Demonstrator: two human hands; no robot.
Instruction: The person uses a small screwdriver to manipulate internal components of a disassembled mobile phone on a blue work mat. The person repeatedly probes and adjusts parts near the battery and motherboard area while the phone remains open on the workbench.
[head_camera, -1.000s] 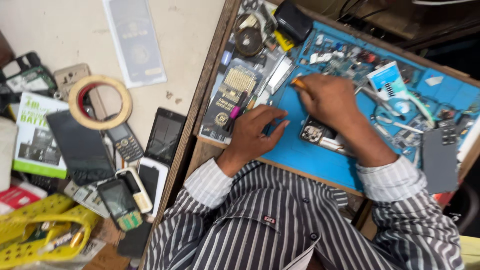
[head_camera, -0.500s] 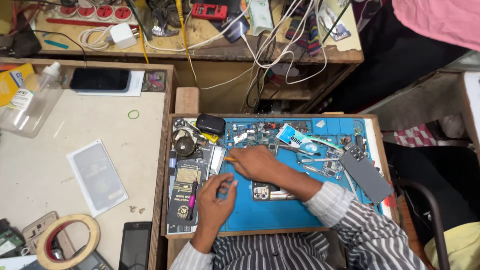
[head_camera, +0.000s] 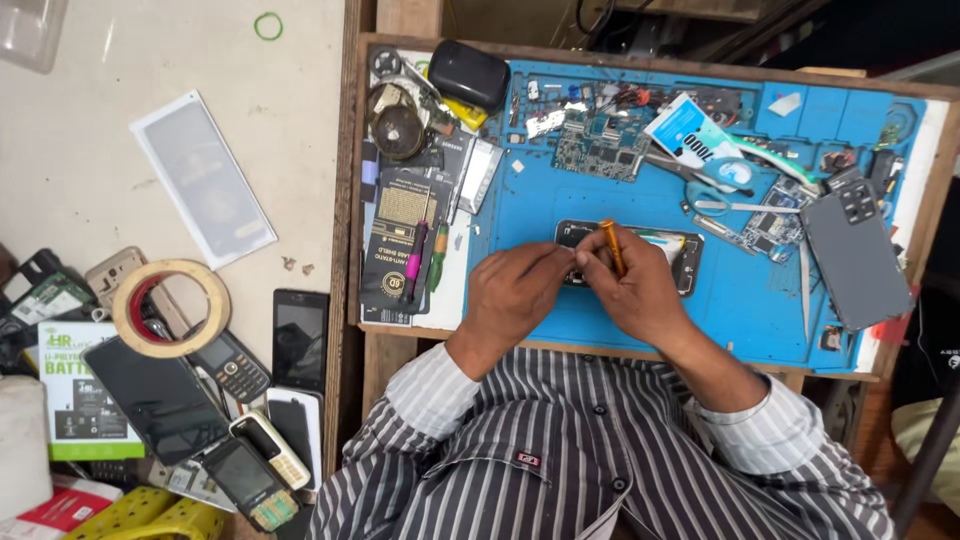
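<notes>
An opened phone (head_camera: 683, 262) lies flat in the middle of the blue work mat (head_camera: 520, 215), its insides showing. My right hand (head_camera: 640, 292) grips an orange-handled screwdriver (head_camera: 611, 245), held nearly upright over the phone's left half. My left hand (head_camera: 513, 292) sits right beside it. Its curled fingertips pinch the phone's left end and touch the right hand's fingers. Both hands hide the phone's left part. Striped shirt sleeves cover both forearms.
A grey phone back cover (head_camera: 856, 260), circuit boards (head_camera: 598, 145), tweezers and small parts lie on the mat's far and right side. A black case (head_camera: 468, 72) and dark packets (head_camera: 398, 240) lie left. The adjoining table holds a tape roll (head_camera: 170, 307), several phones (head_camera: 300, 338) and a screen protector (head_camera: 203, 180).
The view has swung and closed in on the mat. My left hand has moved in from the mat's left edge, and both hands now meet over the opened phone.
</notes>
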